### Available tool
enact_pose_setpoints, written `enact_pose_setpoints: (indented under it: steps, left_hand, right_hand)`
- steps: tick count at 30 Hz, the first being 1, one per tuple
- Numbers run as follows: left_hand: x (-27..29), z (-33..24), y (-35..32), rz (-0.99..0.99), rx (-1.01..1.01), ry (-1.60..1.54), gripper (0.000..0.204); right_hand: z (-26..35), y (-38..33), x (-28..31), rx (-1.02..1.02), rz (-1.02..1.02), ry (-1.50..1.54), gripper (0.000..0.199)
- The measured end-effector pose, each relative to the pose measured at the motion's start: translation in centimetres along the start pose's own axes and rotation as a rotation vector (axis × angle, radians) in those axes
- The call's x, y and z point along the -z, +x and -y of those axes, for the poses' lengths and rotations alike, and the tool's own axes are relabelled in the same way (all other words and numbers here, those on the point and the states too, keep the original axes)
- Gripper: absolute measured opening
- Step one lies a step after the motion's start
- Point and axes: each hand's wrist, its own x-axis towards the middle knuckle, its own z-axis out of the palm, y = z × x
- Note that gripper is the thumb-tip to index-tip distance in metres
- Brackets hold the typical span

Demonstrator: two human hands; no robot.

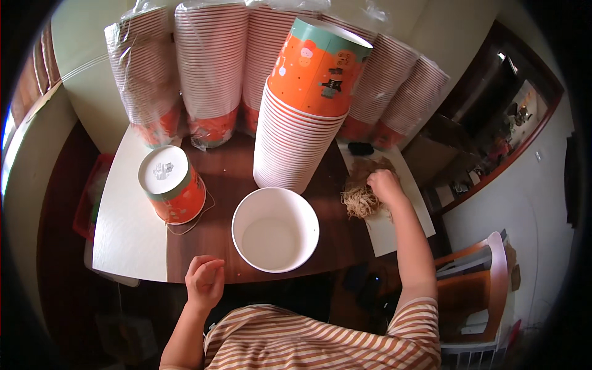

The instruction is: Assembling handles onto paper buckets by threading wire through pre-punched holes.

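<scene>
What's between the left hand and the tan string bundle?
The open white cup, standing mouth-up on the table; head view shows it.

The open tub (275,240) is white inside; the upturned tub (179,200) shows a white base, green band and orange side with pale figures. The tall stack (302,142) has white rims beneath an orange, green-banded top. Strands (359,202) are tan, the table (345,246) dark brown and white, the shirt (277,339) striped brown and white.

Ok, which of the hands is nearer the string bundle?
Right. The right hand is at the string bundle, by its upper right; the left hand is well to its left, beyond the open tub.
</scene>
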Motion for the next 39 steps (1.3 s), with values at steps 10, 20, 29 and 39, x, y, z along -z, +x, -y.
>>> enact_pose_setpoints:
  steps: [10, 20, 29, 39]
  left_hand:
    - [-0.4, -0.9, 0.6, 0.027, -0.014, -0.095, 0.019]
    - [1.8, -1.0, 0.9, 0.025, -0.018, -0.044, 0.019]
    - [2.4, -2.8, 4.9, 0.015, -0.084, -0.107, 0.021]
    - [2.1, -6.3, 9.0, 0.186, -0.061, -0.393, 0.013]
  right_hand:
    - [1.9, 1.3, -1.7, -0.24, 0.166, 0.219, 0.033]
    - [0.4, 4.3, -0.9, -0.365, -0.272, 0.978, 0.014]
    - [4.2, 5.5, 18.2, -0.147, -0.297, 1.639, 0.013]
    - [13.9, -2.0, 25.6, 0.255, -0.111, 1.237, 0.012]
